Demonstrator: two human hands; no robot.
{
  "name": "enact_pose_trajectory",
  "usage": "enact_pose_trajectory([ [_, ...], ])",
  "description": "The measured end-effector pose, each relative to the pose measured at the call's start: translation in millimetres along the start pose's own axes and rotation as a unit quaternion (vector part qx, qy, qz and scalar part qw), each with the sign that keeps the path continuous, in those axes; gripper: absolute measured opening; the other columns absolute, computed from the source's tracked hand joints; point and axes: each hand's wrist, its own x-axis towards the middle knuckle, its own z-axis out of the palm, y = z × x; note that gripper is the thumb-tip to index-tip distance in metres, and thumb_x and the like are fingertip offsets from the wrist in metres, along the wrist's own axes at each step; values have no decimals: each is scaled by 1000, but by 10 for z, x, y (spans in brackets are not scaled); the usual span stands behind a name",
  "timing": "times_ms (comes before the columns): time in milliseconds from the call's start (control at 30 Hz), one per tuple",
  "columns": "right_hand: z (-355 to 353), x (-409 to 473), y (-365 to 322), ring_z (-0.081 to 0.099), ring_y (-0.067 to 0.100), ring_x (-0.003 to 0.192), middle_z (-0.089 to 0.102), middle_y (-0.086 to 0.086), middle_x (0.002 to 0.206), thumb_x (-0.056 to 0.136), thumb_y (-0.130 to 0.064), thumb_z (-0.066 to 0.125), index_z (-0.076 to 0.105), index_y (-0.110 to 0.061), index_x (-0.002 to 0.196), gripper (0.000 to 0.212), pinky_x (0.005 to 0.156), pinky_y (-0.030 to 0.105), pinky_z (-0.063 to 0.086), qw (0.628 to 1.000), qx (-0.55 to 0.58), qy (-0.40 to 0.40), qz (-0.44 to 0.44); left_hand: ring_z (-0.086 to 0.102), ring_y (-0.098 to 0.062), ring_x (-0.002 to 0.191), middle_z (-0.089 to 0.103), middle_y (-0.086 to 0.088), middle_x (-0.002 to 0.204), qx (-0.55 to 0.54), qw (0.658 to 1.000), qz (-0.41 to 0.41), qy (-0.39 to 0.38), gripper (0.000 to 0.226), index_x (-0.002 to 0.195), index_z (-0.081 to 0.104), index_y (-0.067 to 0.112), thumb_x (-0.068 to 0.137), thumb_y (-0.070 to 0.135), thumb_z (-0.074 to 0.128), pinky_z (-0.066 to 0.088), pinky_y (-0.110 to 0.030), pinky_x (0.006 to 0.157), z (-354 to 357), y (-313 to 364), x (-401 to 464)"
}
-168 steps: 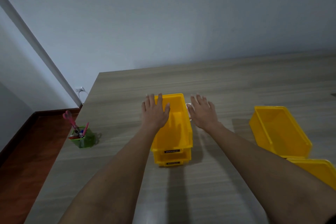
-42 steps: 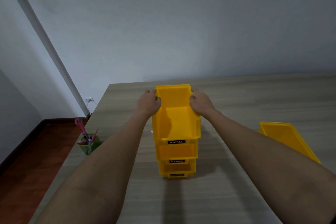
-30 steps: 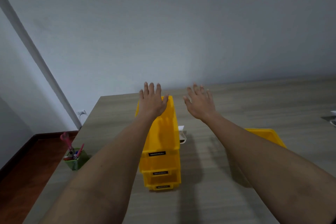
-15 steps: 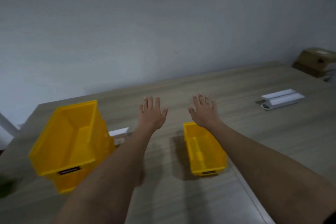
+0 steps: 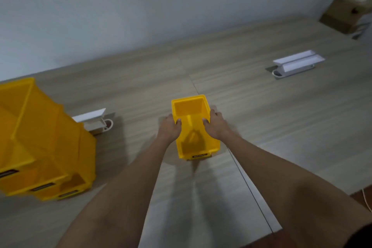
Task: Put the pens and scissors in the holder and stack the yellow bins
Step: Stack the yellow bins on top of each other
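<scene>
- Half a second earlier both hands hovered open above the lone bin; now they had closed on it, the left hand clamped on its left wall and the right hand on its right wall, fingers hooked over the rim.
- That single small yellow plastic bin sat on the pale wood-grain table at centre, near the person, its open mouth facing up and a dark label on its near lip.
- It looked to be resting on the surface or barely clear of it; I could not tell which.
- The view had swung right, so the stack of three yellow plastic bins now stood at the far left edge of frame, well apart from the held bin.
- My read: three were nested, this was the next one, and the carry leftward onto the stack was the step in hand.
- The pen holder was out of view here, so its state could not be judged.
- The bins looked rigid and smooth, tapered with sloped open fronts, shaped to nest one atop another.
- A white angular plastic piece lay just right of the stack; a second white piece lay far right.
- A brown cardboard box sat at the far right corner, blurred.
</scene>
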Motion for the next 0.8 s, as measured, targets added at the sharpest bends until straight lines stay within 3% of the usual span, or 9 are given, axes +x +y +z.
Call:
enact_pose_trajectory([
  [67, 79, -14, 47, 48, 44, 122, 33, 27, 144, 101, -33, 39, 26, 1, 145, 57, 98, 46, 42, 999, 22, 31, 15, 51, -43, 121, 54, -29, 126, -36, 999, -17, 17, 42, 121, 50, -8, 102, 28, 40, 42, -42, 91, 77, -38, -40],
  [167, 128, -24, 117, 48, 43, 122, 36, 26, 143, 102, -31, 38, 29, -4, 146, 52, 97, 45, 42, 994, 85, 26, 58, 45, -40, 131, 45, -24, 144, -72, 996, -44, -2, 50, 141, 39, 0, 103, 32, 38, 40, -44, 105, 139, -121, -107],
  [300, 274, -51, 193, 57, 36, 111, 59, 18, 123, 102, -31, 36, 48, -7, 129, 38, 84, 40, 45, 994, 107, 5, 32, 54, -36, 121, 56, -16, 133, -113, 993, -9, -20, 41, 137, 45, 9, 104, 31, 34, 42, -42, 97, 251, -272, -239],
  [400, 291, -112, 99, 55, 28, 87, 62, 19, 111, 103, -26, 35, 51, -4, 118, 31, 70, 33, 37, 992, 116, 24, 36, 58, -32, 107, 61, -18, 121, -120, 993, -6, -2, 38, 128, 51, 6, 105, 30, 33, 44, -40, 89, 203, -363, -303],
  [467, 239, -126, -29, 51, 25, 83, 62, 21, 109, 103, -24, 36, 53, -2, 114, 30, 68, 32, 37, 991, 123, 33, 33, 61, -33, 99, 64, -19, 110, -112, 994, -4, 11, 37, 118, 57, 5, 104, 30, 34, 45, -39, 82, 62, -394, -311],
  [667, -167, -174, -755, 57, 35, 102, 59, 22, 115, 102, -26, 36, 52, -1, 117, 34, 77, 37, 43, 985, 163, 61, -9, 59, -32, 112, 64, -15, 123, -163, 984, 26, 68, 39, 127, 59, 6, 104, 27, 36, 45, -36, 90, -837, -298, -366],
  [800, -455, -261, -1454, 55, 40, 111, 59, 26, 120, 103, -22, 35, 56, 4, 115, 36, 85, 39, 44, 983, 142, 91, -69, 63, -34, 104, 68, -19, 113, -156, 981, 31, 111, 35, 116, 66, 3, 102, 22, 40, 43, -31, 80, -1617, -300, -405],
])
